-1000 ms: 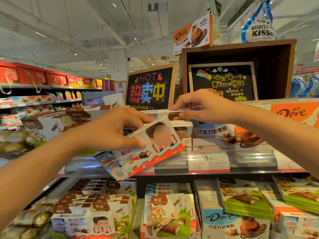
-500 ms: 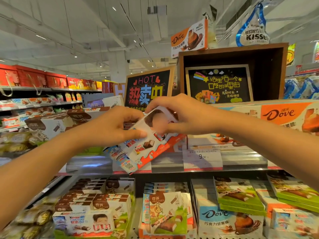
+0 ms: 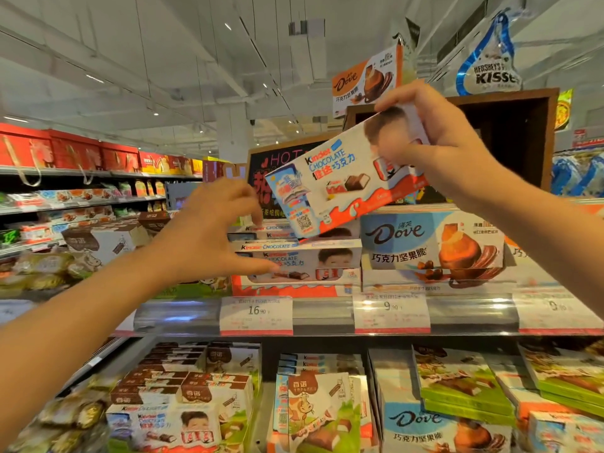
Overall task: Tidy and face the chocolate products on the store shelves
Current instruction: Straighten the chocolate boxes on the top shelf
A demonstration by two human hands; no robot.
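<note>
Chocolate box (image 3: 340,184), a white and orange carton, is lifted tilted above the shelf stack (image 3: 295,256) of the same cartons, pinched at its upper right end by the right hand (image 3: 434,138). The left hand (image 3: 212,237) holds nothing, its thumb and fingers spread wide in front of the stack. This looks like the facing step: next the carton likely needs levelling and laying square on the stack, front outward. How deep the stack runs is hidden, and the price tags (image 3: 256,313) are partly blurred.
</note>
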